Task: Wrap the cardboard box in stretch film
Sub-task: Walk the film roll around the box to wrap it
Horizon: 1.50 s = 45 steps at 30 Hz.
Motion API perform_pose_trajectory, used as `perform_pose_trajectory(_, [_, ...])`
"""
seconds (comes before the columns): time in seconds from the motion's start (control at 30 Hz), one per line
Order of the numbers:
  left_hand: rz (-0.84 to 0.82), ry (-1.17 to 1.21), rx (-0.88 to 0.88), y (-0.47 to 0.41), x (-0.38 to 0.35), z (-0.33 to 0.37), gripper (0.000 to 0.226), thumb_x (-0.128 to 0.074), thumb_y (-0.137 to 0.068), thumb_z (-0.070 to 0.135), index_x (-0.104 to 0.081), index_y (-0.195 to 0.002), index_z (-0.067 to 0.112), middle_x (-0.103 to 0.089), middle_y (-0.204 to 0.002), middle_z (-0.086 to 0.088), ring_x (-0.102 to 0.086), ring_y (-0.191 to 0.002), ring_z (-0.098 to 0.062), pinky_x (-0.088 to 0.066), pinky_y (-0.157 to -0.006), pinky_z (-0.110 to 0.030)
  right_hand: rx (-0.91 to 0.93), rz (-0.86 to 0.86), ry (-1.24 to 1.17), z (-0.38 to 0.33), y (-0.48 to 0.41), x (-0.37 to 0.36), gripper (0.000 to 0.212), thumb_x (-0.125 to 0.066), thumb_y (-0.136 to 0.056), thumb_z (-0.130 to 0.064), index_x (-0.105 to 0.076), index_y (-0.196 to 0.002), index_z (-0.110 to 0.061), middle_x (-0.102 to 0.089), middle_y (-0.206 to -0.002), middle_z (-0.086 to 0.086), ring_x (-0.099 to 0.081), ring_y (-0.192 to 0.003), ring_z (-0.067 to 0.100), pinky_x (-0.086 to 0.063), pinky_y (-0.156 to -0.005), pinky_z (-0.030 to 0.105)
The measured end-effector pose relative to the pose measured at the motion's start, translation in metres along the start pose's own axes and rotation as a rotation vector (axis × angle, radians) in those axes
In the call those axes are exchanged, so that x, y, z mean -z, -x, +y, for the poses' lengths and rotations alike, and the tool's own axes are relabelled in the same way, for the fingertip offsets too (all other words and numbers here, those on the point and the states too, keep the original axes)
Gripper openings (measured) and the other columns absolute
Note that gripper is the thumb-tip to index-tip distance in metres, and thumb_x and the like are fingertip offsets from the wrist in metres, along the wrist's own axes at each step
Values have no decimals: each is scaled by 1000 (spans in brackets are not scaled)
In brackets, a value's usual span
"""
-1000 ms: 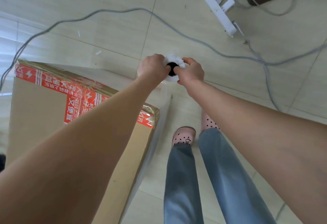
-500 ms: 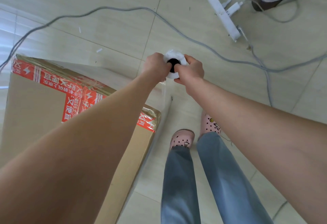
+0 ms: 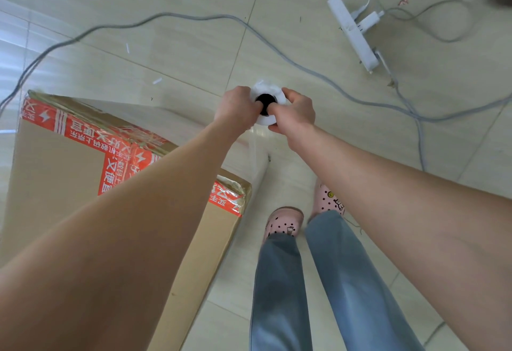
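Bare floor ahead; cable, power strip and box hem it

Bright daylight glares off the floor (left side), edges warped

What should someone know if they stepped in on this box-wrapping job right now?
Left hand: grips the top end of the stretch film roll.
Right hand: grips the same end from the other side; the roll hangs upright beyond the box corner.
Cardboard box: stands on the floor, to the left of the person's feet.
Film sheet: runs from the roll to the box's nearest corner.
Done: film clings at that corner and seems to cover the far side; number of turns cannot be told.
Left: carry the roll on round the box, then tear and press down the tail.
Mind the grey cable on the floor.
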<state>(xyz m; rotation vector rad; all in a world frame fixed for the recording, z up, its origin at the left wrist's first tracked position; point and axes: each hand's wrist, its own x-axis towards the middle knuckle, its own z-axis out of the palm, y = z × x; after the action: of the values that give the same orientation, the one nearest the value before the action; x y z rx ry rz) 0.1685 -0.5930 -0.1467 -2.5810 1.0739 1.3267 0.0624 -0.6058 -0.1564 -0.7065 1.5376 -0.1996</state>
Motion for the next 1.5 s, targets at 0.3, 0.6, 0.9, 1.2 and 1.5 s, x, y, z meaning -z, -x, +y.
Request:
perform_pose_trajectory(0.3, [55, -266, -143, 3, 7, 12, 30, -47, -73, 14, -66, -95, 22, -58, -93, -1, -60, -83, -25, -42, -56, -26, -48, -31, 126, -2, -3, -6, 26, -51, -76, 1, -60, -100, -3, -64, -89, 9, -59, -74, 26, -56, -73, 53])
perform_pose_trajectory(0.6, [-1, -264, -62, 2, 13, 22, 25, -54, -73, 6, -69, -92, 12, -59, -90, -4, -64, -87, -28, -47, -65, -27, -70, -73, 177, -5, -7, -9, 18, -47, -76, 1, -55, -80, -15, -63, -89, 7, -62, -86, 27, -55, -83, 48])
perform_pose_trajectory(0.9, [-79, -252, -59, -1, 21, 22, 22, -57, -79, 10, -63, -100, 8, -54, -101, -8, -57, -92, -28, -45, -69, -31, -113, -119, 332, -12, -10, -8, 34, -50, -78, -7, -61, -104, -25, -63, -106, -3, -60, -95, 22, -52, -87, 34])
perform_pose_trajectory(1.2, [81, 160, 225, -6, 22, -2, 24, -63, -81, 24, -52, -90, 6, -62, -86, -11, -64, -76, -29, -54, -64, -36, 5, 49, 326, -39, -17, -15, 41, -70, -74, -14, -55, -112, -16, -59, -112, 3, -55, -87, 16, -40, -71, 24])
perform_pose_trajectory(1.5, [53, -84, -6, -14, 31, 9, 48, -60, -87, 24, -41, -130, 13, -52, -121, -8, -59, -103, -31, -40, -65, -34, 98, -27, 484, -65, -29, -18, 30, -63, -77, -6, -64, -104, -19, -62, -98, -4, -56, -83, 14, -40, -68, 19])
